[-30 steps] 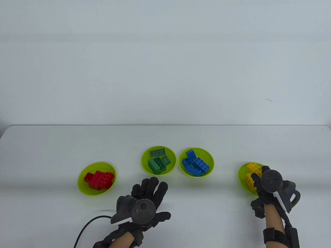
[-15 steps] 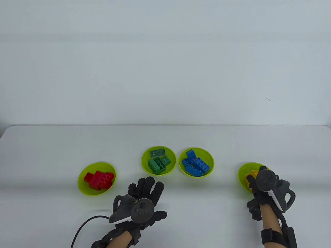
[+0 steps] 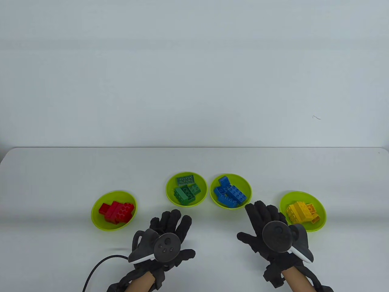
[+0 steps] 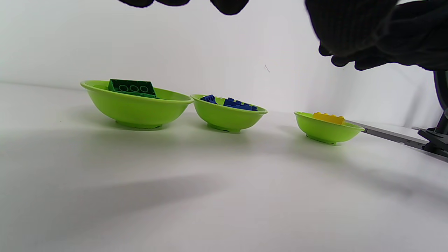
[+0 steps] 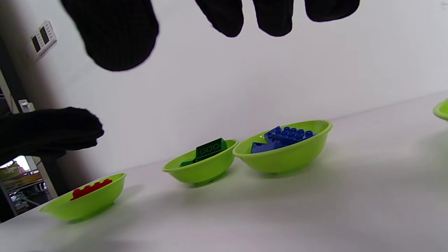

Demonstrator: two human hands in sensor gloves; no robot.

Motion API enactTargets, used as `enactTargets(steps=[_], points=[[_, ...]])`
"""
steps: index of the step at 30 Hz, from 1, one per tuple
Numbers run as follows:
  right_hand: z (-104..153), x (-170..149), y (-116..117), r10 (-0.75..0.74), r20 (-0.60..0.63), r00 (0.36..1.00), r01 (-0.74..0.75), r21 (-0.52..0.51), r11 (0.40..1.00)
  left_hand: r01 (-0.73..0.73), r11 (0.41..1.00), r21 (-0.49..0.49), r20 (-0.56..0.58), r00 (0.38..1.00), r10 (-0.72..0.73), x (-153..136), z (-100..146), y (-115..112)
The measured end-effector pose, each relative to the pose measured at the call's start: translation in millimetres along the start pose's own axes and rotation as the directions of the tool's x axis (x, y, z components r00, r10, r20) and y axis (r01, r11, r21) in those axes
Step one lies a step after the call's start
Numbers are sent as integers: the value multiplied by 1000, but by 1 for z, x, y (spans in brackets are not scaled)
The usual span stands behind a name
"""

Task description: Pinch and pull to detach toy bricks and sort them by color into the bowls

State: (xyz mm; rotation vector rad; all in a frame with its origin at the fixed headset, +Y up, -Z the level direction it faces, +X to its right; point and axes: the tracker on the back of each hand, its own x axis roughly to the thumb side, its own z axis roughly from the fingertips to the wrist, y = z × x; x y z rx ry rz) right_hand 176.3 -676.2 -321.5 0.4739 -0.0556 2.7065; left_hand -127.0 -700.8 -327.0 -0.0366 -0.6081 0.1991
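Bricks are sorted by colour, red bricks, green bricks, blue bricks and yellow bricks each in a bowl, while the left hand and right hand are held spread and empty over the counter, so a nearby bowl rim could be clipped and tipped.

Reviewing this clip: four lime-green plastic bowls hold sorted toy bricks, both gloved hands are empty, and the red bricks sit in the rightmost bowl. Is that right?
Not quite. The table view shows the red toy bricks in the leftmost lime-green plastic bowl; the rightmost bowl holds the yellow bricks. The rest stands: four bowls of sorted bricks, and the left hand and right hand hold nothing.
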Motion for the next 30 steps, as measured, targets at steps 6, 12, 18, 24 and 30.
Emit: enactTargets(steps=[6,12,18,24,30], points=[[6,3,16,34,17,999,-36,132,991,5,1000,-19,-8,1000,-5,-1,0,-2],[15,1,18,36,20,999,-38,144,989,10,999,-39,-7,1000,-10,0,-1,-4],[20,5,20,70,31,997,-74,141,987,40,998,-55,6,999,-40,5,-1,-8],[22,6,24,93,42,995,-99,153,983,35,998,-59,15,999,-34,7,-2,-9],[22,6,26,116,44,992,-121,161,980,37,998,-60,16,999,-36,7,-2,-9]])
